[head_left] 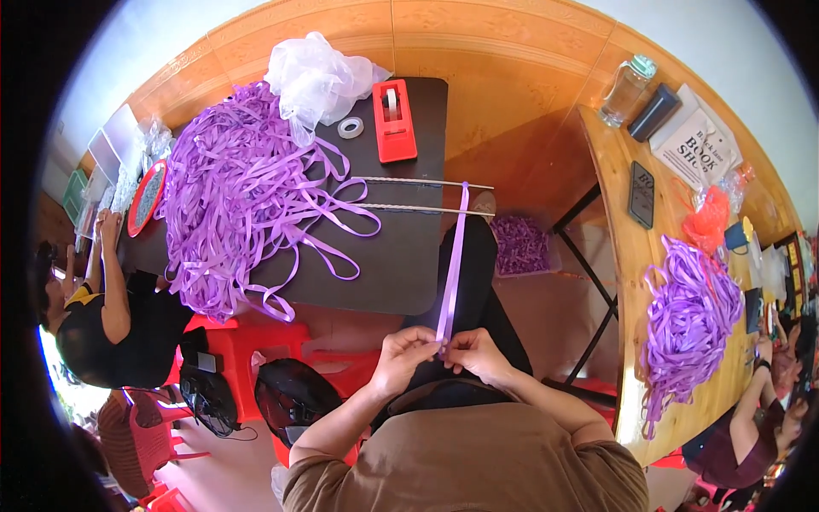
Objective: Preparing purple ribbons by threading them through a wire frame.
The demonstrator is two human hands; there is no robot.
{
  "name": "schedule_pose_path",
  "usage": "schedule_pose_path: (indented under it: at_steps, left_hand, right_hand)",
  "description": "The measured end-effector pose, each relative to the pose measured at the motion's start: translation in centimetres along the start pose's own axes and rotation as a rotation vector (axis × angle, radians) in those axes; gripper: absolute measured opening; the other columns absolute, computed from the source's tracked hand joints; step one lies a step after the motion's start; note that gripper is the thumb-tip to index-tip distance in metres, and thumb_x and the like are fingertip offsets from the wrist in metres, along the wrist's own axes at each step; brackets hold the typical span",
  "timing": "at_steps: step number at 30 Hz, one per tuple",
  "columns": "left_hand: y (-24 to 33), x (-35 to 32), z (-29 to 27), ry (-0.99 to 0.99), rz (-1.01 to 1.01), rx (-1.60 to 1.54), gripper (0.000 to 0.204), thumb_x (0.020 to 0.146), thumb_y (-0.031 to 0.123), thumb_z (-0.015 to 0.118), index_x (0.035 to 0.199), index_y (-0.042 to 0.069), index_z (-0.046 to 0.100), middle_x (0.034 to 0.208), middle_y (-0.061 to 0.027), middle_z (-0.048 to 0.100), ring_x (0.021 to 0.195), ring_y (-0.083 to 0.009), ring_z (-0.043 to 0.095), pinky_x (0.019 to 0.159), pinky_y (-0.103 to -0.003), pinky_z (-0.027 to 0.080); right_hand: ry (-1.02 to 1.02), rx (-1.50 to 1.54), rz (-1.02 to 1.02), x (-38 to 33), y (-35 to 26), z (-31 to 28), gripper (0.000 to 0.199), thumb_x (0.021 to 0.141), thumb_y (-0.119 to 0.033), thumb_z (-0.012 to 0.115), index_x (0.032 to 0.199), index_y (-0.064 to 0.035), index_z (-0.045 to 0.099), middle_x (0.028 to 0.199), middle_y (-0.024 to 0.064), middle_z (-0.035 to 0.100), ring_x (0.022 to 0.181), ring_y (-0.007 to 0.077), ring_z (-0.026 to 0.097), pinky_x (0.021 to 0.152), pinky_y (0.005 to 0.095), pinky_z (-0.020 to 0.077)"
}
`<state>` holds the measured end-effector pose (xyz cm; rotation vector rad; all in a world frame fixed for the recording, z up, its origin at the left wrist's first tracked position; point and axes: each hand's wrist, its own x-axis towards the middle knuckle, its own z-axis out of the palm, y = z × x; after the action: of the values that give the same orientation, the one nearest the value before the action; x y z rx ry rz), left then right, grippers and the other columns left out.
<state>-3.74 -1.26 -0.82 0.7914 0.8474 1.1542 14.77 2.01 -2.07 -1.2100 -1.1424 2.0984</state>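
Note:
A loop of purple ribbon hangs over the farther of two thin metal rods and may pass the nearer one too. The rods jut out past the right edge of the dark table. Before my lap, the ribbon's near end is pinched between the fingertips of my left hand and my right hand. Both hands are closed, almost touching each other. Exactly what lies under the fingertips is too small to make out. A big tangled heap of purple ribbon loops covers the table's left part.
Behind the heap lie a crumpled clear plastic bag, a tape roll and a red tape dispenser. A bin of purple pieces stands below. The wooden table at right holds a phone and more ribbon. Co-workers sit either side.

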Motion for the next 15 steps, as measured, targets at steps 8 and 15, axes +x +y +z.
schedule_pose_path:
  at_steps: [8,15]
  left_hand:
    - [0.3,0.4,0.4,-0.014,-0.145,0.208,0.024,0.084,-0.001,0.06,0.108,0.001,0.057,0.092,-0.004,0.065,0.078,-0.0081,0.059,0.066,-0.021,0.045]
    - [-0.9,0.2,-0.6,-0.061,-0.167,0.282,0.015,0.082,0.001,0.066,0.096,0.001,0.062,0.082,-0.0019,0.064,0.069,-0.0058,0.056,0.06,-0.019,0.043]
  right_hand:
    - [-0.067,0.025,0.045,0.4,0.6,-0.3,0.005,0.078,-0.002,0.064,0.078,0.0032,0.065,0.07,0.0087,0.065,0.06,0.0125,0.061,0.053,0.0223,0.0479]
    - [-0.109,-0.031,0.118,0.3,0.0,-0.5,0.007,0.077,-0.005,0.065,0.075,0.0023,0.065,0.068,0.0096,0.066,0.055,0.0115,0.059,0.052,0.0211,0.0457]
